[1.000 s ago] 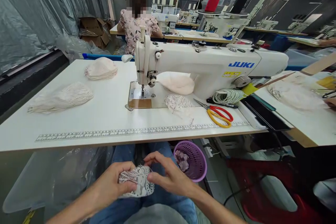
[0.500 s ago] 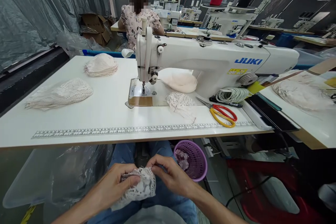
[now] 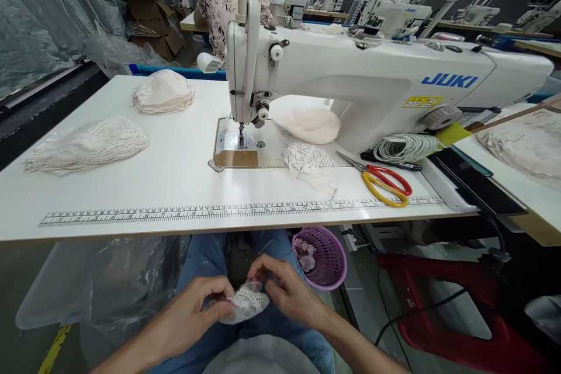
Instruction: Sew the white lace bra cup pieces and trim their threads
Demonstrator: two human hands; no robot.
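Observation:
Low over my lap, a small piece of white lace spans the space between my two hands. Its left end is pinched in the fingers of my left hand. My right hand has its fingertips closed at the upper right edge of the lace. Above, on the white table, stands a JUKI sewing machine. Beside its needle plate lie a beige fabric piece and a loose lace piece. Scissors with red and yellow handles rest farther right.
Two stacks of lace pieces, one nearer and one farther, sit on the table's left. A purple basket with scraps is below the table edge. A red stool stands at lower right. A person sits beyond the machine.
The view has shifted closer to the machine. The lace between my hands shows smaller and more bunched, and its part that hung below my left hand no longer shows.

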